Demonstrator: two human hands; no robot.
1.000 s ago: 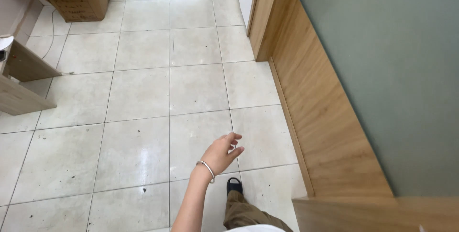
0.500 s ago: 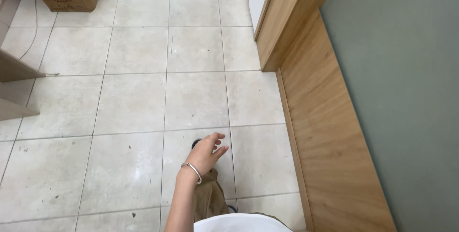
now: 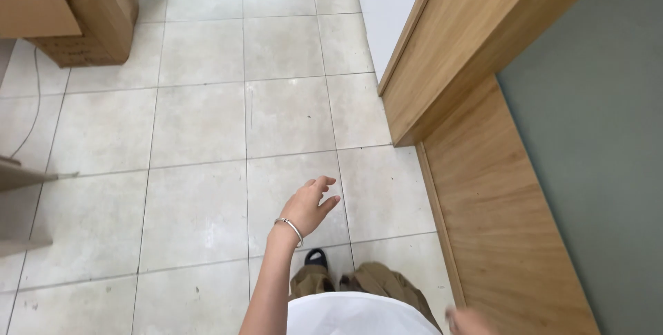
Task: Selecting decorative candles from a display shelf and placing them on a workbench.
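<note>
Floor: pale square floor tiles with grey grout fill most of the frame.
Right side: slanting light wooden panel beside a grey-green wall.
Upper left: open brown cardboard box.
Left hand: lower centre, fingers loosely spread, holding nothing, thin silver bangle at wrist, above a black shoe.
Right hand: blurred at bottom edge; grip cannot be told.

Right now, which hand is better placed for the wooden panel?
Likely right: right hand, blurred, sits beside the wooden panel; left hand hangs open over the floor tiles.
</note>
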